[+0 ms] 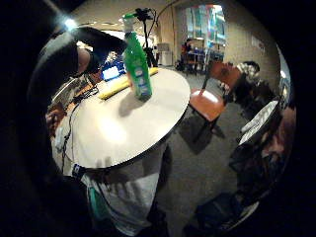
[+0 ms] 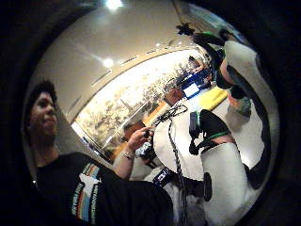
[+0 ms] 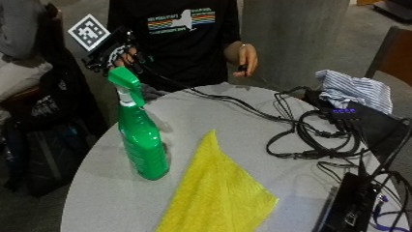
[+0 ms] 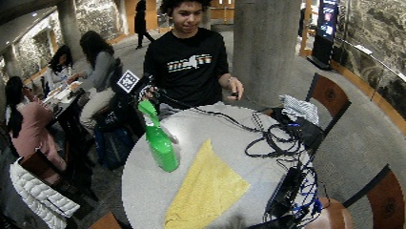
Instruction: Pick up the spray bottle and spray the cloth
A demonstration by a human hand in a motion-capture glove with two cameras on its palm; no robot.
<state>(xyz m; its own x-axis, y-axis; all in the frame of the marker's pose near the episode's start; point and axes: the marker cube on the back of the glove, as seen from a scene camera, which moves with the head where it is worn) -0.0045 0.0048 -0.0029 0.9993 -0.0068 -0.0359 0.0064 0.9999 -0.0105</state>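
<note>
Outside view, near to far: I see the yellow cloth lying flat on the round grey counter, near edge, a folded point aimed away from me. Just left of it the green spray bottle stands upright, nozzle on top, close beside the cloth; can't tell if they touch. Right side of the counter has a tangle of black cables, a black box and a striped cloth further back. Beyond the far edge stands the person; my gloved right hand is raised behind the bottle's trigger head, off the counter, holding nothing, fingers look loosely curled. Bare left hand is up at waist height pinching a small dark object.
</note>
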